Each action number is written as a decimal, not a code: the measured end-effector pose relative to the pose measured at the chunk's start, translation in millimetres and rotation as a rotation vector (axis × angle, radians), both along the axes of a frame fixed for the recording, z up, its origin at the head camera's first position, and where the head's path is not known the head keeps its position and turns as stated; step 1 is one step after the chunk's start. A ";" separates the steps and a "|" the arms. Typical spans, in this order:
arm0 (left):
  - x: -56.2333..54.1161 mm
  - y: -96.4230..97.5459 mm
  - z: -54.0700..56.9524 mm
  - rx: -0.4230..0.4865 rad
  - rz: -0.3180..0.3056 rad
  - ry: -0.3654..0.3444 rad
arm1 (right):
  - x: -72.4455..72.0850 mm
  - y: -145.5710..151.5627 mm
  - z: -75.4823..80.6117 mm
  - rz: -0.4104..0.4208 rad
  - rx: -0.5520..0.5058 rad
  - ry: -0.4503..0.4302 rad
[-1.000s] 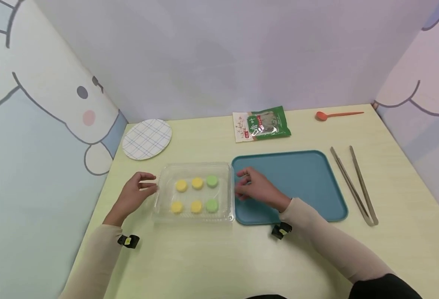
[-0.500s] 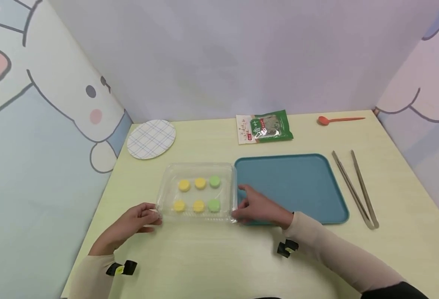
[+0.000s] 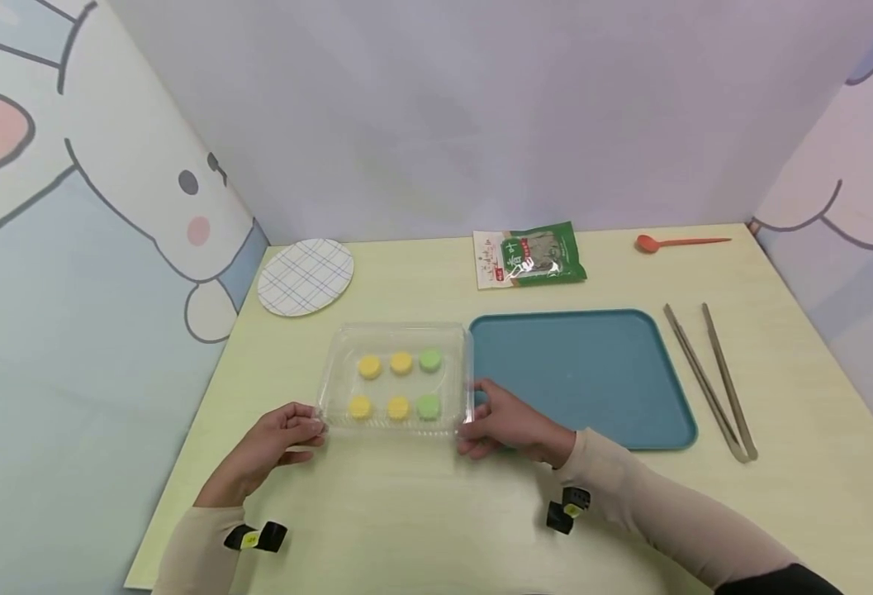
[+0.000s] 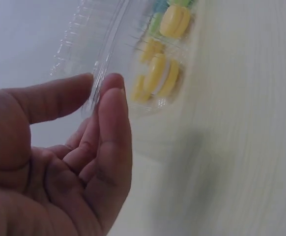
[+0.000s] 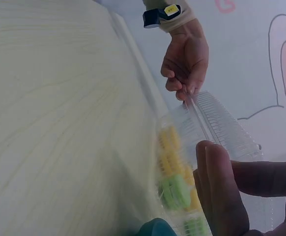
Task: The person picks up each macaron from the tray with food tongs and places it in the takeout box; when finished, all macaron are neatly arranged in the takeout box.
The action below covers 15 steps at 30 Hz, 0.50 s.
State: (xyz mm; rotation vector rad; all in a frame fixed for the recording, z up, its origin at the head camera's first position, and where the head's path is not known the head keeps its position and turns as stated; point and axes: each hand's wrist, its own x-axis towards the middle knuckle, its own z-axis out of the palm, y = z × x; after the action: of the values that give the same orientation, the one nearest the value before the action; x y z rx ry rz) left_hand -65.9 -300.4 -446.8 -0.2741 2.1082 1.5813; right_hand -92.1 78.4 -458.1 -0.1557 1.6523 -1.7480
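Note:
A clear plastic clamshell box (image 3: 405, 332) with a domed lid sits left of the middle of the table. Inside it are several macarons, yellow ones (image 3: 401, 363) and green ones (image 3: 429, 360). My left hand (image 3: 268, 442) pinches the rim at the near left corner; the left wrist view shows the thumb above the plastic edge (image 4: 103, 64) and the fingertips under it. At the near right corner my right hand (image 3: 514, 423) pinches the same rim between thumb and fingers. Both hands also appear in the right wrist view, at opposite ends of the box's ridged front edge (image 5: 216, 118).
A blue tray (image 3: 577, 372) lies right beside the box, partly behind my right hand. Metal tongs (image 3: 711, 384) rest to its right. Along the back are a checked plate (image 3: 306, 278), a green-and-white packet (image 3: 531, 256) and a red spoon (image 3: 681, 242). Walls border the table.
From beside the box's left and right sides, both hands have come nearer to me, down to its near corners. Their fingers now pinch the rim there. The box has hardly shifted on the table.

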 end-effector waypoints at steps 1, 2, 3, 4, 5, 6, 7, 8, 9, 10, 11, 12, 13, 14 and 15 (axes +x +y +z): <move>0.0 -0.3 -0.2 -0.003 0.005 -0.003 | 0.0 -0.4 0.3 -0.008 -0.003 -0.003; 0.1 -0.6 -0.2 -0.007 0.010 -0.005 | 0.0 -0.8 0.6 -0.014 -0.005 -0.004; 0.1 -0.8 -0.2 -0.012 0.013 -0.005 | 0.1 -1.3 0.9 -0.020 -0.007 -0.008; 0.0 -1.0 0.1 -0.015 0.016 -0.005 | 0.1 -1.7 1.1 -0.025 -0.008 -0.011; 0.0 -1.2 0.4 -0.019 0.018 -0.004 | 0.3 -2.1 1.5 -0.028 -0.008 -0.013; -0.2 -1.2 0.7 -0.024 0.021 -0.001 | 0.4 -2.5 2.1 -0.029 -0.009 -0.015; -0.3 -1.2 1.0 -0.028 0.021 0.003 | 0.5 -2.9 2.5 -0.030 -0.008 -0.015; -0.5 -1.2 1.2 -0.031 0.021 0.006 | 0.6 -3.2 3.0 -0.031 -0.007 -0.014; -0.8 -1.2 1.6 -0.034 0.020 0.008 | 0.6 -3.5 3.4 -0.032 -0.007 -0.012; -1.1 -1.3 2.0 -0.037 0.021 0.007 | 0.6 -3.9 3.6 -0.033 -0.006 -0.010; -1.4 -1.4 2.4 -0.040 0.022 0.008 | 0.5 -4.3 3.8 -0.034 -0.005 -0.007; -1.7 -1.1 2.4 -0.040 0.024 0.007 | 0.2 -4.4 3.8 -0.035 -0.004 -0.004; -1.9 -0.7 2.4 -0.040 0.026 0.007 | -0.1 -4.5 3.8 -0.036 -0.001 -0.001; -2.3 -0.5 2.3 -0.040 0.029 0.006 | -0.3 -4.6 4.0 -0.038 0.002 0.002; -2.7 -0.2 2.1 -0.040 0.033 0.005 | -0.4 -4.9 4.1 -0.037 0.004 0.005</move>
State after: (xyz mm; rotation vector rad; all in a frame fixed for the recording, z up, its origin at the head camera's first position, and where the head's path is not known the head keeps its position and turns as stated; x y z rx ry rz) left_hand -68.6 -300.6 -444.7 -0.3201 2.1510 1.5613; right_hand -92.5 73.5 -453.9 -0.1279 1.6717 -1.7735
